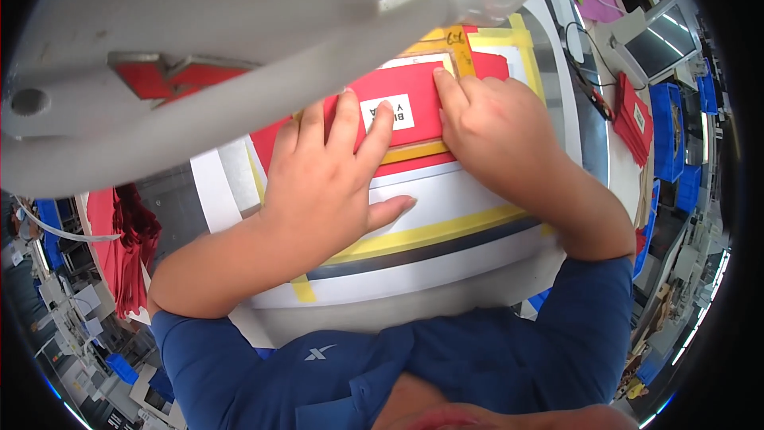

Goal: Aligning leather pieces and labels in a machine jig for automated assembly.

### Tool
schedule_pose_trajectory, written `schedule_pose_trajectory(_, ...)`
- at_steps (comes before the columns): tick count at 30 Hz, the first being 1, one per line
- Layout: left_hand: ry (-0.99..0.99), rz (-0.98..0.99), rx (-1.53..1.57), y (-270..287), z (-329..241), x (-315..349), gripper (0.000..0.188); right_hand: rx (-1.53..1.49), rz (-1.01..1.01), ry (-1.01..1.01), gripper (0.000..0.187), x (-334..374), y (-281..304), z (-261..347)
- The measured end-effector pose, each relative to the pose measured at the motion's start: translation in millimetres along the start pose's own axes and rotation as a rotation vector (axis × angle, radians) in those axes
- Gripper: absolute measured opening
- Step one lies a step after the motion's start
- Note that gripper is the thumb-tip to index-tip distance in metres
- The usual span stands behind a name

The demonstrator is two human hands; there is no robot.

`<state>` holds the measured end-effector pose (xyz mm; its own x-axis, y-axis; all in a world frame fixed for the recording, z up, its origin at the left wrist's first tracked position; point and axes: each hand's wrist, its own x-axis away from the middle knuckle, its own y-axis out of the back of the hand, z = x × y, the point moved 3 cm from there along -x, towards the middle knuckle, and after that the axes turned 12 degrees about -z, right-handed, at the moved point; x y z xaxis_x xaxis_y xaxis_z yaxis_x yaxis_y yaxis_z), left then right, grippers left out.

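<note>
A flat red panel (414, 84) with a white label (403, 118) lies inside a yellow-brown frame (459, 54). More red material (422, 163) shows under the frame's near edge. My left hand (322, 167) rests on the panel with fingers spread, one fingertip on the label and the thumb out to the side. At the panel's right edge is my right hand (497, 123). Its index finger is stretched onto the far corner, while the other fingers are bent and partly hidden. The grey machine arm covers the panel's far left part.
A large grey machine arm (239, 24) hangs over the work at the upper left. Yellow tape (430, 231) borders the white board (422, 199). Red pieces are stacked at the left (131, 247) and right (633, 123). Blue bins (667, 127) and a screen (660, 41) stand farther right.
</note>
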<state>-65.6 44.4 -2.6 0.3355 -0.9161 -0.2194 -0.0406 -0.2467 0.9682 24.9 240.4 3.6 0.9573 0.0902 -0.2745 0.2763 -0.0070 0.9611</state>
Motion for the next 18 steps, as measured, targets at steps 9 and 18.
schedule_pose_trajectory(9,-0.035,0.084,-0.069,6,-7,-7,0.095,0.063,0.02,0.067,0.047,-4,2,0)
schedule_pose_trajectory(18,-0.02,0.083,-0.053,4,-8,-11,0.097,0.047,0.131,0.087,0.05,-10,0,1)
